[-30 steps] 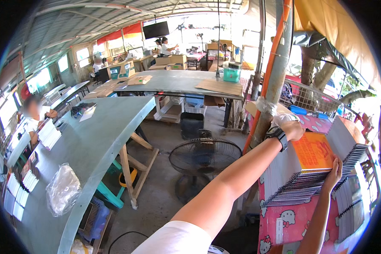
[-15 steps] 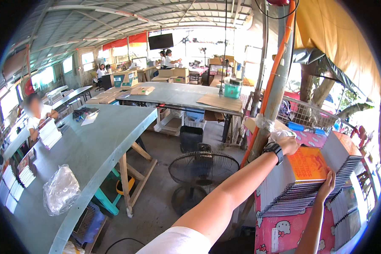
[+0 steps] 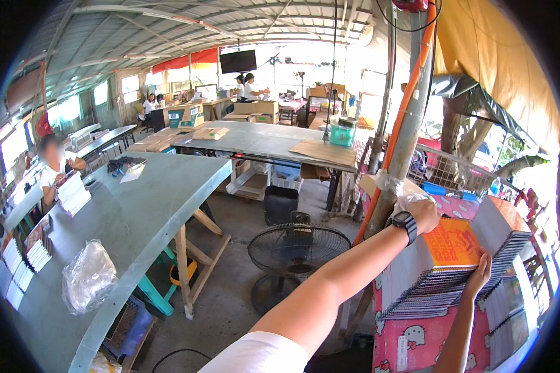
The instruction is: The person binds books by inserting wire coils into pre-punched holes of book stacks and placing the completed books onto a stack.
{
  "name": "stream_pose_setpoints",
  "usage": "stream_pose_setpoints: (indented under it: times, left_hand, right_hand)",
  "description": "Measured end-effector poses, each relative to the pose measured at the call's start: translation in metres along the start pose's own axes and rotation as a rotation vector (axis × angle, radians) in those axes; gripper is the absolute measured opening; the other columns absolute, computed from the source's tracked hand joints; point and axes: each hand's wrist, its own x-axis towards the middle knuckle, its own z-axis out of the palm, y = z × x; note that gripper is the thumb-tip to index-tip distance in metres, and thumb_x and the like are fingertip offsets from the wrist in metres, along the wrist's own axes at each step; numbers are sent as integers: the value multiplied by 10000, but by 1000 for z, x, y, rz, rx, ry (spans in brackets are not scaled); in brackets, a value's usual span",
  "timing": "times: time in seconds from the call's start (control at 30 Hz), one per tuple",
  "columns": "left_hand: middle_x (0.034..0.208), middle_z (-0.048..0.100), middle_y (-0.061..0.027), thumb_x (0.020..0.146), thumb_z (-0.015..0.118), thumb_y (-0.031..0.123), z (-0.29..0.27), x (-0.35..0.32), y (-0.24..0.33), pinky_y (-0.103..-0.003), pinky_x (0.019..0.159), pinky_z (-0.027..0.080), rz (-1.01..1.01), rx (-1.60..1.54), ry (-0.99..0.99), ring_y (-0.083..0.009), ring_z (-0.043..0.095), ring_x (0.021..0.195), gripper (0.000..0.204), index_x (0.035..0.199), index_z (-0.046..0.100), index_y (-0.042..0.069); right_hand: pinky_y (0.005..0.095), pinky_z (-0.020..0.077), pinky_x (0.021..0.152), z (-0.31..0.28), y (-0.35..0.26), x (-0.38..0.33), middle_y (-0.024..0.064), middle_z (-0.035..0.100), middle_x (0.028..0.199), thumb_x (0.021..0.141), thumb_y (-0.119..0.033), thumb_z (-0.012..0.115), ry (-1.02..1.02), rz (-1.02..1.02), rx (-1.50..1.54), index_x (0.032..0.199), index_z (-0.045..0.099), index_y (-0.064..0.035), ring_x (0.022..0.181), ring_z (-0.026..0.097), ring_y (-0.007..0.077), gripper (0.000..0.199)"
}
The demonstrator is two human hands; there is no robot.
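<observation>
Orange notebook (image 3: 449,244) lies atop the stack (image 3: 420,292) on your worktop (image 3: 389,329), touching your right hand (image 3: 477,278) and just rightward of your left hand (image 3: 424,216), though I cannot tell whether either grip is released or clenched.

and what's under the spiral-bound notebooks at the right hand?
A pink patterned covering shows in front of and beyond the spiral-bound notebooks, so it likely runs under them. The notebooks hide whatever lies directly beneath.
</observation>
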Motion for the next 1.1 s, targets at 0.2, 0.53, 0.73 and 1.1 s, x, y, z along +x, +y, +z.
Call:
stream_pose_setpoints:
  times: [0.2,0.53,0.73,1.1]
  left_hand:
    - [784,613,-56,812,592,177,-64,-50,40,-359,750,456,385,-530,644,-208,581,819,222,968,579,19]
    - [759,539,-89,919,486,177,-135,-227,135,-349,547,436,1574,-1442,224,-270,566,656,196,776,554,61]
    - [708,495,-69,914,469,137,-144,-238,133,-349,517,422,1577,-1292,304,-266,544,622,200,733,520,72]
    - [670,529,-58,742,596,190,-118,-217,118,-349,616,431,1467,-854,-4,-246,545,654,146,674,543,73]
  right_hand:
    - [290,396,865,-10,5,6,74,596,959,949,-196,430,17,3,50,979,591,21,904,533,163,272]
    - [289,405,882,-7,0,5,82,598,988,948,-148,409,-10,8,23,1008,575,40,954,552,163,258]
    - [279,415,870,-12,10,8,92,606,988,948,-147,409,3,34,32,1015,582,43,946,567,164,266]
    - [280,412,854,-10,10,8,77,599,979,948,-161,427,-3,12,81,1017,594,38,915,547,160,269]
